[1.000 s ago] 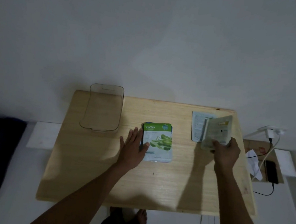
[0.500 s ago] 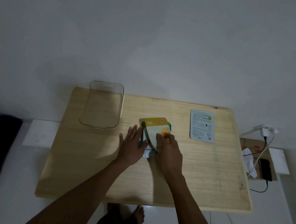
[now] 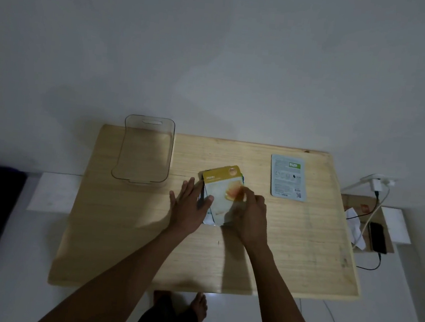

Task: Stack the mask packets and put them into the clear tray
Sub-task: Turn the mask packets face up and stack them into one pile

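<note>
While lying mid-bench [image 3: 144, 245], tilted on the stack, yellow honey packet [image 3: 223, 188] covered at its right side by right hand [image 3: 251, 217], fingers [image 3: 248, 194] bunched on its face, though an actual pinch cannot be told. Left hand [image 3: 187, 210] flat beside the stack's left edge, fingers spread, thumb on the packet. Clear tray [image 3: 145, 151] empty at far left; grey packet [image 3: 288, 176] face down far right, well apart.

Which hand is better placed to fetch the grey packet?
Right hand: the grey packet lies on its side, a short reach away. The left hand steadies the stack.
</note>
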